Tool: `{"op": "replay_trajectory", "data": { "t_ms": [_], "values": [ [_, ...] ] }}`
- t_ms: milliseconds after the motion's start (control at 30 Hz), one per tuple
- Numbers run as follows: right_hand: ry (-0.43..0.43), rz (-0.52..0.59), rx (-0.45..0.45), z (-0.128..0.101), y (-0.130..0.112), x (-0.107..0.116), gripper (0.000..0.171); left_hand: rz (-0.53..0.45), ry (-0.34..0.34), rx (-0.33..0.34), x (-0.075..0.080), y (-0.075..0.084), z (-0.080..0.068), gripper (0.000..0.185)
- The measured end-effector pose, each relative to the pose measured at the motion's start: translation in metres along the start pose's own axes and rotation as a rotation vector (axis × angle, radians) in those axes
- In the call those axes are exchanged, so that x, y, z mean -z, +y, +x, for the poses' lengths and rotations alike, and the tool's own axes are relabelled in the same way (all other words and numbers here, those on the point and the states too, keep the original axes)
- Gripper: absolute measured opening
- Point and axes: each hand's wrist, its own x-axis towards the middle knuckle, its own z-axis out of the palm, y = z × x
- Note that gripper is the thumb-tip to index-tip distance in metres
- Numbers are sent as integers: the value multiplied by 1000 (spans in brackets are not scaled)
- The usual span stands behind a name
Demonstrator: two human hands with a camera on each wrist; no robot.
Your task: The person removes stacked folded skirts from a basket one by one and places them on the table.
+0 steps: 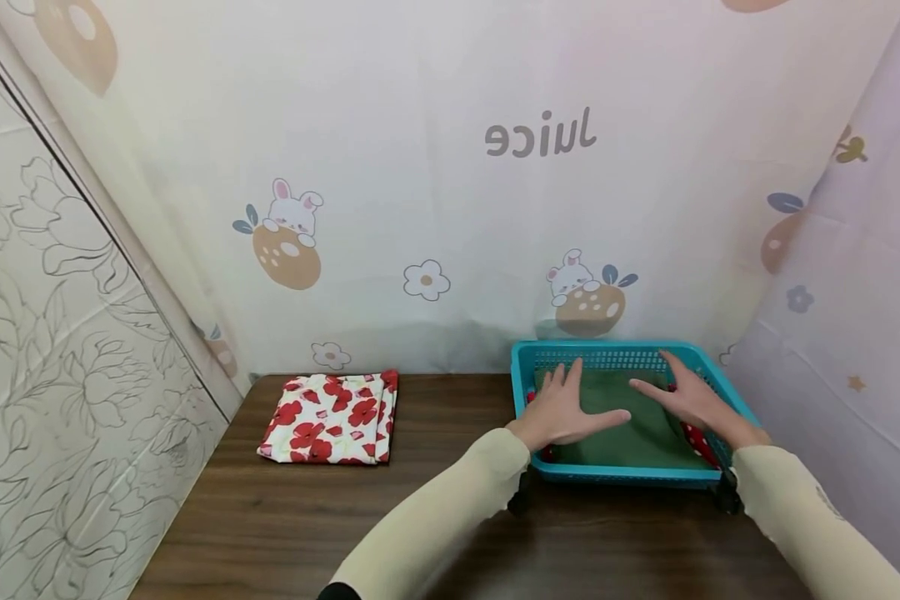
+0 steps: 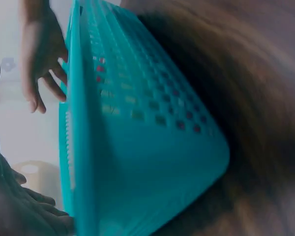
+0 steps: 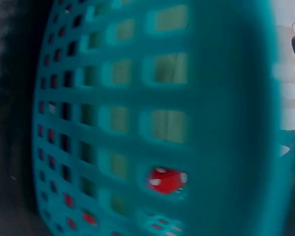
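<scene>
A teal plastic basket [image 1: 622, 475] stands on the right side of a dark wooden table [image 1: 345, 517]. Inside it lies a folded green cloth [image 1: 633, 437] on top of a red, white-dotted cloth [image 1: 701, 442]. My left hand [image 1: 566, 408] lies flat on the green cloth's left part, fingers straight and spread. My right hand [image 1: 686, 396] presses flat on its right part. The left wrist view shows the basket's perforated wall [image 2: 137, 128] from outside, with my right hand [image 2: 39, 64] above the rim. In the right wrist view the wall [image 3: 137, 128] fills the frame, green and red cloth [image 3: 166, 180] showing through the holes.
A folded white cloth with red flowers [image 1: 333, 417] lies on the table's left rear part. A printed curtain [image 1: 450, 208] hangs right behind the table and along the right side; a patterned wall panel [image 1: 52, 350] closes the left.
</scene>
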Motion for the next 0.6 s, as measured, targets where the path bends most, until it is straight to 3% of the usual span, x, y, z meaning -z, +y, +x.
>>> {"op": "replay_trajectory", "data": {
  "t_ms": [100, 267, 600],
  "values": [
    [-21, 19, -26, -4, 7, -8, 106, -81, 17, 37, -10, 2, 2, 109],
    [-45, 36, -56, -9, 16, -16, 108, -121, 34, 122, -21, 2, 3, 112],
    [-68, 31, -95, -11, 23, -22, 111, -293, 62, 308, -29, 1, 3, 112]
  ]
}}
